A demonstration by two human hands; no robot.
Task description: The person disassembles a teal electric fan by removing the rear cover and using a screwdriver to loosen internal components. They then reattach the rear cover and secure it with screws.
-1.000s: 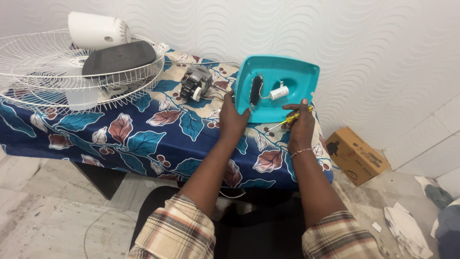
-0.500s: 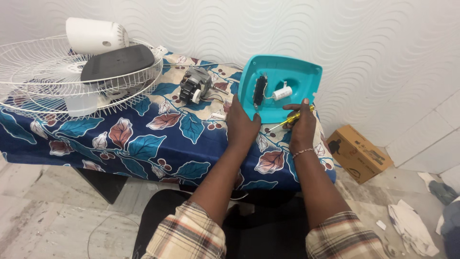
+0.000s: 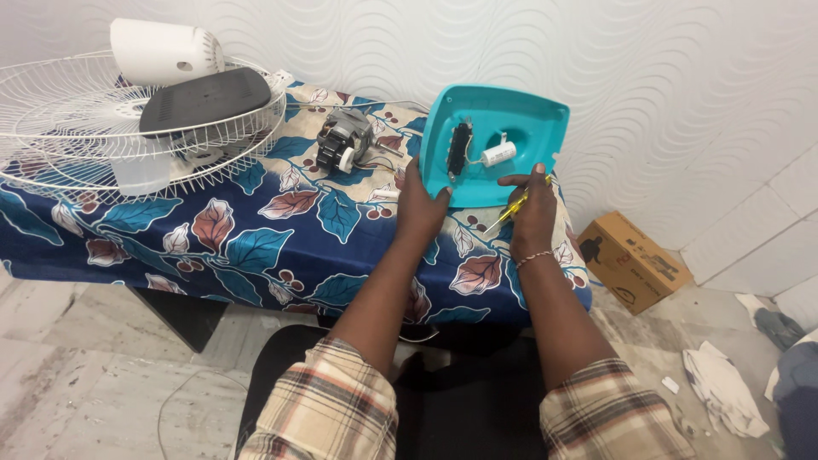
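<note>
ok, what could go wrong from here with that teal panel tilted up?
1. The teal panel is propped on edge by the left hand; a slip could tip it onto the motor.
2. The right hand holds a yellow screwdriver near the white capacitor and its thin wires; a jab could pull them.

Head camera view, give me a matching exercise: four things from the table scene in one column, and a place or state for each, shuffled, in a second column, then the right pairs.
Things:
1. teal plastic cover
2. yellow-handled screwdriver
3. electric motor
4. cardboard box

Places or states:
A. on the floor to the right of the table
B. lying on the flowered tablecloth, near the wire fan guard
C. propped up, steadied by the left hand
D. held in the right hand

Pairs: 1-C, 2-D, 3-B, 4-A
</note>
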